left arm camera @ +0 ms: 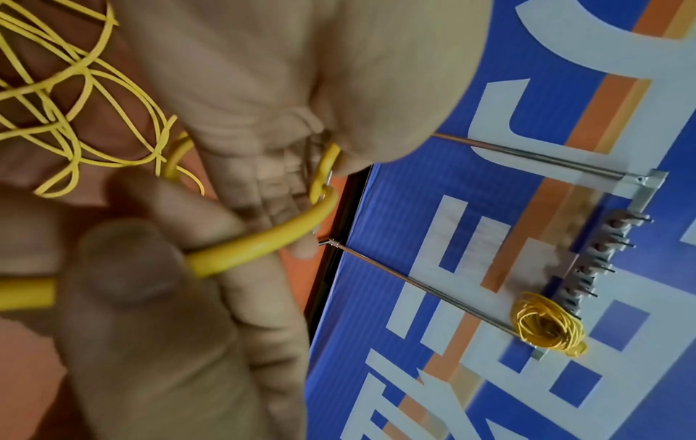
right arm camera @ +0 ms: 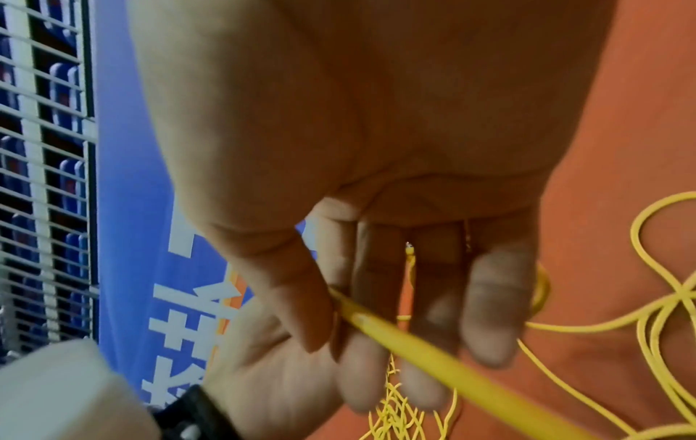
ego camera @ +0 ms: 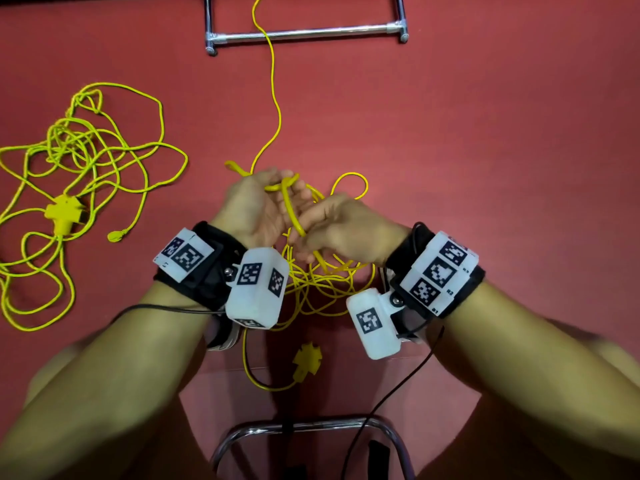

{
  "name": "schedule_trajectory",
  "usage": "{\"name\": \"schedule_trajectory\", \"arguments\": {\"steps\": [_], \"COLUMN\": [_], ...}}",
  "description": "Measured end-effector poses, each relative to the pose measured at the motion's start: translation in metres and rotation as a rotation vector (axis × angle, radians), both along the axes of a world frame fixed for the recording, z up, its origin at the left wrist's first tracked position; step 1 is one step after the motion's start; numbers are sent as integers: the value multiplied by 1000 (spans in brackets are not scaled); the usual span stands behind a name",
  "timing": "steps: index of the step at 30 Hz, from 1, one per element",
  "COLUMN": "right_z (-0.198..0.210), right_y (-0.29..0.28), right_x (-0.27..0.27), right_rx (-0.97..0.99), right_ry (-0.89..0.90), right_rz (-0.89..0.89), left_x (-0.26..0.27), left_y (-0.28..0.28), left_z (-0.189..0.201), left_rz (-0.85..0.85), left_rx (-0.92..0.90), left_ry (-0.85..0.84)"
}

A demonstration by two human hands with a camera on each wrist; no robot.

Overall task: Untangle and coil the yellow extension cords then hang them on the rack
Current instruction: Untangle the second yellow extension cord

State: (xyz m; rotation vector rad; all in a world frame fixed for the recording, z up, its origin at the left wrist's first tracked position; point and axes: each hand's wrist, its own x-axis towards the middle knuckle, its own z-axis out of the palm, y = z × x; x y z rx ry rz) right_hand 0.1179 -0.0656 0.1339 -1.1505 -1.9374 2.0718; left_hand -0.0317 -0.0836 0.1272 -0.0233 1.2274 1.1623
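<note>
Winding is under way in the head view: left hand (ego camera: 258,206) and right hand (ego camera: 341,226) both grip a cord (ego camera: 292,216) near the rack (ego camera: 304,32); a tangle (ego camera: 79,161) lies left, untouched; the left wrist view shows one coil (left arm camera: 546,323) hung; the right wrist view shows thumb and fingers (right arm camera: 493,303) pinching cord.

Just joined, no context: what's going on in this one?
A person is untangling yellow cords on a red table. Both hands work one cord: the left hand holds a loop of it, the right hand pinches the same strand. The rest hangs tangled below the hands. A second tangled cord lies untouched to the left. One coil already hangs on the rack.
</note>
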Motion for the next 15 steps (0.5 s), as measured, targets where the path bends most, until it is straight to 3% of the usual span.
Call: {"name": "schedule_trajectory", "arguments": {"steps": [2, 4, 7, 10, 12, 15], "right_z": [-2, -3, -4, -8, -11, -10], "right_y": [0, 1, 0, 0, 9, 27], "right_x": [-1, -2, -6, -8, -7, 0], "right_rx": [62, -22, -222, -152, -40, 53], "right_ry": [-108, -138, -15, 83, 76, 118], "right_rz": [47, -51, -245, -419, -610, -837], "left_x": [2, 6, 9, 9, 5, -7], "left_y": [-1, -1, -2, -3, -3, 1], "left_z": [1, 2, 3, 0, -1, 0], "left_rz": [-38, -99, -198, -279, -246, -41], "left_rx": [55, 115, 158, 116, 62, 41], "left_ry": [43, 92, 247, 358, 360, 264]}}
